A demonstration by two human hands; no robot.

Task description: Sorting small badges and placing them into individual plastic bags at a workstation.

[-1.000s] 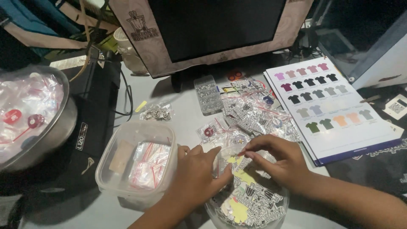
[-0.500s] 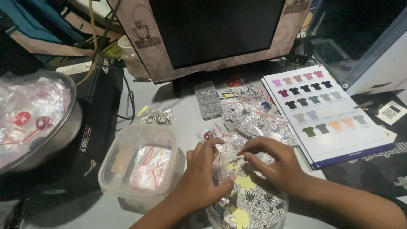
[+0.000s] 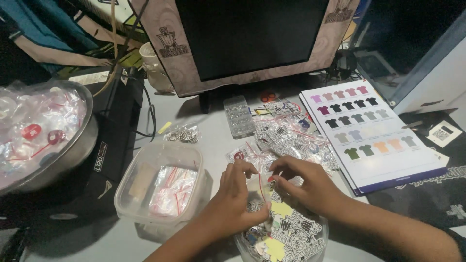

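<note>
Pinching a small clear zip bag [image 3: 260,187] between them, left hand [image 3: 236,194] and right hand [image 3: 305,184] hold it with fingers closed narrow, just above the round bowl of stickers [image 3: 286,233]; plastic tub [image 3: 162,187] sits left

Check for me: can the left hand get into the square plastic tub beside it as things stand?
Probably yes. The tub sits open, no lid, just left of the left hand, nothing between them, though that hand pinches a small bag.

Small merchandise packing desk – a home workshop.
A monitor [image 3: 252,39], shirt colour chart [image 3: 374,131] and bagged stickers [image 3: 291,138] crowded it.
</note>
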